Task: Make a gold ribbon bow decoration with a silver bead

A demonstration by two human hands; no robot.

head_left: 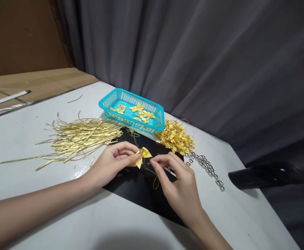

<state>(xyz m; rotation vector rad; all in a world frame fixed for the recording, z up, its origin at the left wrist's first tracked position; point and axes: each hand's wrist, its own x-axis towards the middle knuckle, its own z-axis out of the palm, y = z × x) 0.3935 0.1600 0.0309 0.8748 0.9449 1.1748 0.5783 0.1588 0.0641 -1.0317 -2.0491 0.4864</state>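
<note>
Near the middle, my left hand [116,159] pinches a yellow ribbon bow [145,153] with a loop of gold cord at its back. Just right of the bow, my right hand [179,178] has its thumb and index fingertip pressed together; a thin gold thread [155,180] hangs near these fingertips. Whatever the right fingertips grip is too small to make out clearly. Both hands are above a black mat [144,191]. Left of them lies a pile of gold cords [81,137]. A heap of yellow bows with cords [176,137] lies behind the right hand.
A blue basket [132,119] with several yellow bows stands at the back of the white table [50,215]. Silver beads [206,166] trail to the right, near a black cylindrical object [266,175]. Cardboard [42,83] lies at the left; a grey curtain [193,55] hangs behind.
</note>
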